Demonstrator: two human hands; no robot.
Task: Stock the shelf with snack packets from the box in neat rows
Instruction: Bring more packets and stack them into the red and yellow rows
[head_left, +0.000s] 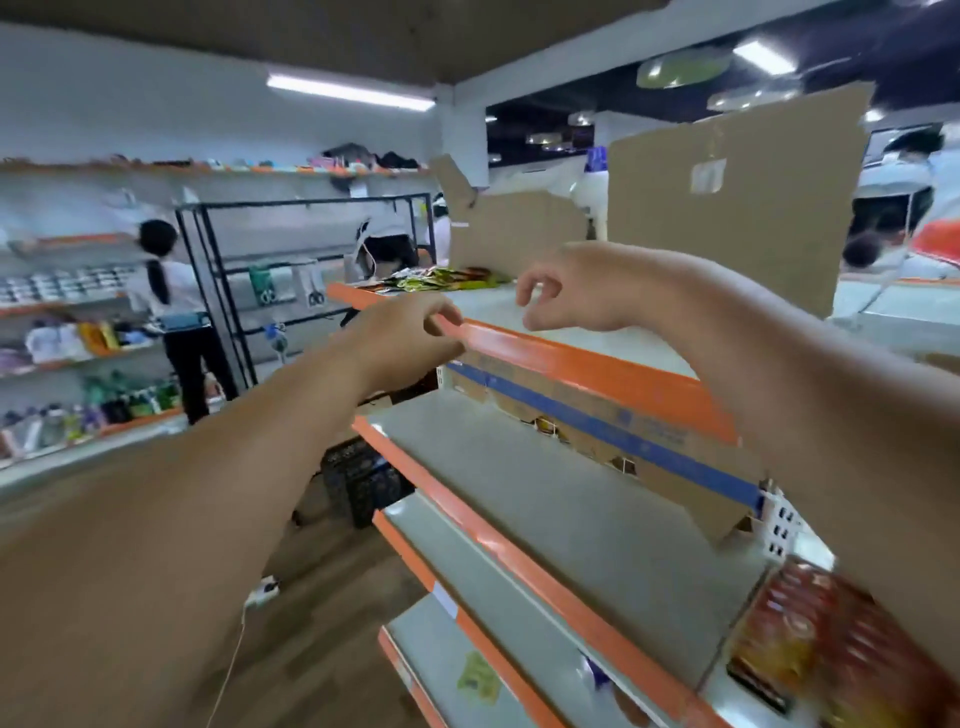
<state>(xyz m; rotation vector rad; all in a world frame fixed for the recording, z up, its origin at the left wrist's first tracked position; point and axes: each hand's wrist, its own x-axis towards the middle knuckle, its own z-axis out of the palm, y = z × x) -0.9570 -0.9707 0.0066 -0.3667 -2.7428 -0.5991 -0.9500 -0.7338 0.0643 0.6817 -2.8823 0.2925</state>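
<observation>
Snack packets behind the orange rail are likely light, crinkly and slippery; pinch their seams. Left hand and right hand are loosely curled, empty.

Both arms are bare, with skin showing from the near edge of the view to the fingertips. The left forearm looks broad near the camera and narrows to the left hand. The right forearm narrows likewise to the right hand. Blur hides finer detail.
</observation>
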